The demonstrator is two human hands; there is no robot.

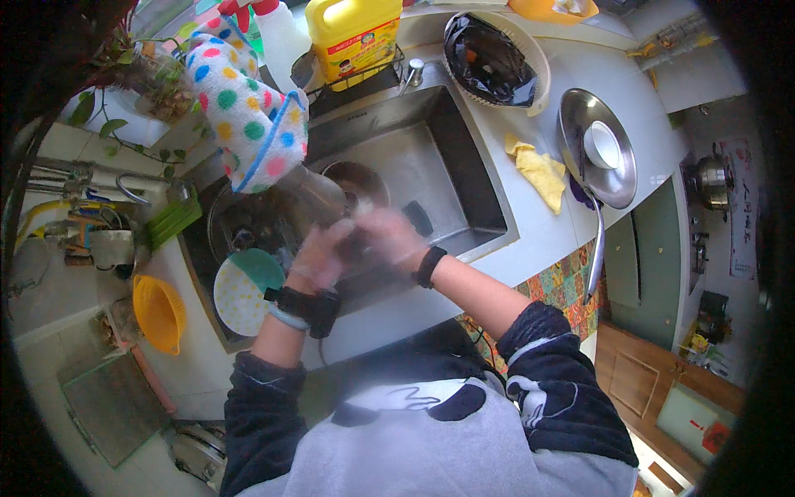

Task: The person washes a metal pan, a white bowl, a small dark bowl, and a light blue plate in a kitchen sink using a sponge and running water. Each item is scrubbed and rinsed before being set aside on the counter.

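Both hands are blurred over the sink, close together near the end of the faucet (317, 192). My left hand (320, 258) is beside it; the blur hides whether its fingers hold anything. My right hand (391, 236) is just to the right, fingers towards the left hand, also too blurred to read. A polka-dot towel (248, 118) hangs over the faucet's upper part. Behind the hands a round metal vessel (354, 177) stands in the stainless steel sink (410, 149). A plate with a green section and yellow dots (242, 304) lies left of my left wrist.
A yellow cloth (537, 174) lies on the counter right of the sink. Beyond it a steel wok (577, 124) holds a white bowl (601, 144). A basket lined with a black bag (540, 81) and a yellow jug (354, 37) stand behind. An orange basket (158, 314) is at left.
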